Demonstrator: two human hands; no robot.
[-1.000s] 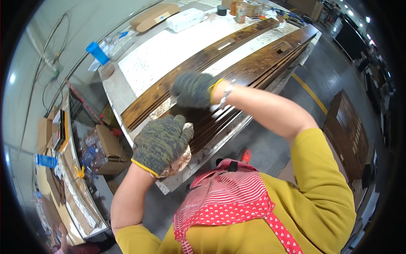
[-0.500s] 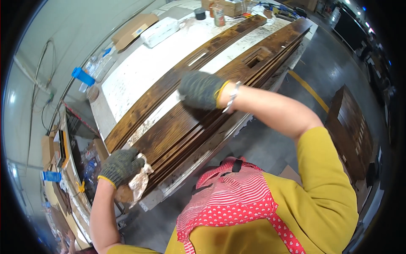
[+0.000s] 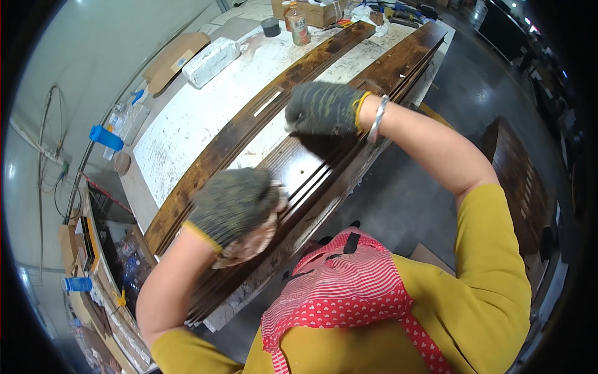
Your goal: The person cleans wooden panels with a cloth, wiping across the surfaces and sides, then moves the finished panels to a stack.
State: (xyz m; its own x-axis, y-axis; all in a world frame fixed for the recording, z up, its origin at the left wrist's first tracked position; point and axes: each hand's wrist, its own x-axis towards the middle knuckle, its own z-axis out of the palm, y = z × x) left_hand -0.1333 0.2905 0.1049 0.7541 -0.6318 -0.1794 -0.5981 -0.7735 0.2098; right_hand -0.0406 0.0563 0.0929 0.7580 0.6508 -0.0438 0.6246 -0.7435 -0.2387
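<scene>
Since the earlier frame the left hand (image 3: 233, 202) has come back up from the near end of the work and now sits farther along the dark wooden moulding (image 3: 324, 168), while the right hand (image 3: 321, 109) stays pressed on it higher up. The left hand's gloved fingers are curled tight around a crumpled stained rag (image 3: 249, 246), which rests against the moulding's grooved face. The right hand's fingers are drawn together, palm down on the wood; whether they hold anything, I cannot tell. The moulding lies lengthwise along the near edge of the white counter (image 3: 187, 124), beside a second dark strip (image 3: 249, 121). A plastic bottle (image 3: 299, 23) stands at the counter's far end.
</scene>
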